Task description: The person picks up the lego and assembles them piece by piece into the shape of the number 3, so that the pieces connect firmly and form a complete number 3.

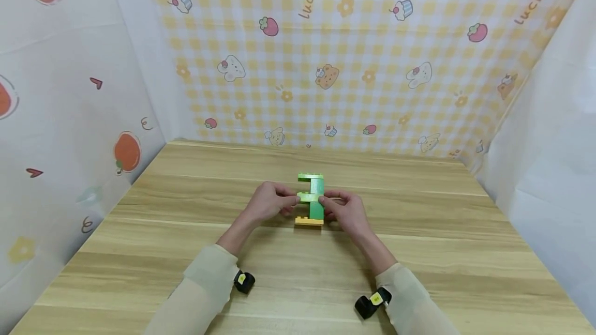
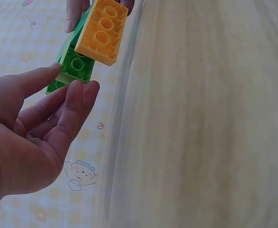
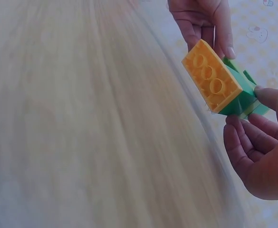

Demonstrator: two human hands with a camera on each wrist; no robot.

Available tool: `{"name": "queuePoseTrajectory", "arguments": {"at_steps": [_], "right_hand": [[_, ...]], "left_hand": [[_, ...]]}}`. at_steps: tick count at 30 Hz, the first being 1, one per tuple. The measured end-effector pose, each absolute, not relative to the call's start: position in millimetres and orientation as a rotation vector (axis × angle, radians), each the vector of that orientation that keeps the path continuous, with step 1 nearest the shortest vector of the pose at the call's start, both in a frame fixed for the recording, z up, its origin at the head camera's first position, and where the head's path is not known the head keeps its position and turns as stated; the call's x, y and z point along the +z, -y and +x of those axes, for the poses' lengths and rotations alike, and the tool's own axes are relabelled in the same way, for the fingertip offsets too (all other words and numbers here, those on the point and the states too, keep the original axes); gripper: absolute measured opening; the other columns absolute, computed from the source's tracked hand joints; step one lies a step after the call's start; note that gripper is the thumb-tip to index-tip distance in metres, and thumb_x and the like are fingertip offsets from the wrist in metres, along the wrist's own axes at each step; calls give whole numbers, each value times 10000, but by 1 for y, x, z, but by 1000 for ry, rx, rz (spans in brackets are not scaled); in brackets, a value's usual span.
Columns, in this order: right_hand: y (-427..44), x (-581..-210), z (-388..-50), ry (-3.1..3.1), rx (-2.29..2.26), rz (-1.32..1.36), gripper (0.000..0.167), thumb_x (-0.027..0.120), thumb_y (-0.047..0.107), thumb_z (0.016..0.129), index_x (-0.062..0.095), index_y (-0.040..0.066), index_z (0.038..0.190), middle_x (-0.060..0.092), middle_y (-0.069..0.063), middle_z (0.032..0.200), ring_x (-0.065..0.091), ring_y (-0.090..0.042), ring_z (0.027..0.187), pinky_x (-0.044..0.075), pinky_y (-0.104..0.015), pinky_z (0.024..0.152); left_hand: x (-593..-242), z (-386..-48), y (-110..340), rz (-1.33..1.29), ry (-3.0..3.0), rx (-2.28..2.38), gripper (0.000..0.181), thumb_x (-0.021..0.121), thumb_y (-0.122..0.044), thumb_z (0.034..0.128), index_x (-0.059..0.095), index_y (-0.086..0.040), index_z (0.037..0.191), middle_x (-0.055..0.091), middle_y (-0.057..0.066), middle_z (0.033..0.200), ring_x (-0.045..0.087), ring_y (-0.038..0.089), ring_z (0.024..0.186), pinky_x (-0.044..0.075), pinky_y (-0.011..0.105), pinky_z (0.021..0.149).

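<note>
Both hands hold an E-shaped build of toy building bricks (image 1: 316, 211), upright above the table. Its spine is darker green, with light green bricks jutting left at the top and middle. An orange brick (image 1: 308, 221) forms the bottom; its hollow underside with round tubes shows in both wrist views. My left hand (image 1: 269, 203) pinches the left end of the middle light green brick (image 1: 307, 197) between thumb and fingers. On the other side, my right hand (image 1: 348, 213) grips the spine at the same height, thumb in front. The fingertips behind the bricks are partly hidden.
The build is held over a wood-grain table (image 1: 298, 273). Behind it hangs a yellow checked cloth (image 1: 307, 107), with pale cloth walls to the left and right. Black wrist cameras (image 1: 244, 282) sit on both forearms.
</note>
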State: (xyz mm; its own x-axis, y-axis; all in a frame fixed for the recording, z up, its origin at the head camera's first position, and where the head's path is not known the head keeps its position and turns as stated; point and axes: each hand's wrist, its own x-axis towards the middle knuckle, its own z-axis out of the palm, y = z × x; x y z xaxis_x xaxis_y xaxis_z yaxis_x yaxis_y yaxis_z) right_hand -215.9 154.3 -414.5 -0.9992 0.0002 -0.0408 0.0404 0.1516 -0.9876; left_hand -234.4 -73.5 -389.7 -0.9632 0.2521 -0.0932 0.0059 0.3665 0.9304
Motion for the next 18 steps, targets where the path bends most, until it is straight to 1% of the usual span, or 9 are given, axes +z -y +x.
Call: {"name": "queuePoseTrajectory", "arguments": {"at_steps": [7, 14, 18], "right_hand": [[-155, -416, -217, -2384, -2028, 3, 302, 744, 130, 985, 737, -59, 1221, 804, -155, 1000, 737, -131, 749, 631, -327, 743], [-155, -419, -217, -2338, -2042, -3, 300, 735, 116, 987, 740, -72, 1221, 786, -96, 958, 720, -150, 766, 631, -331, 757], [-154, -419, -218, -2322, -2047, 15, 279, 737, 112, 984, 754, -61, 1202, 791, -104, 978, 727, -158, 771, 633, -344, 769]], "left_hand": [[-389, -237, 74, 225, -2418, 1611, 202, 761, -153, 978, 792, 7, 1097, 799, 152, 1034, 751, 194, 754, 631, 347, 725], [-390, -241, 74, 215, -2427, 1583, 168, 759, -132, 976, 803, 7, 1058, 795, 161, 972, 728, 189, 726, 625, 336, 715], [-389, -244, 73, 204, -2413, 1571, 171, 753, -131, 980, 802, 14, 1057, 791, 162, 956, 713, 170, 722, 623, 321, 714]]}}
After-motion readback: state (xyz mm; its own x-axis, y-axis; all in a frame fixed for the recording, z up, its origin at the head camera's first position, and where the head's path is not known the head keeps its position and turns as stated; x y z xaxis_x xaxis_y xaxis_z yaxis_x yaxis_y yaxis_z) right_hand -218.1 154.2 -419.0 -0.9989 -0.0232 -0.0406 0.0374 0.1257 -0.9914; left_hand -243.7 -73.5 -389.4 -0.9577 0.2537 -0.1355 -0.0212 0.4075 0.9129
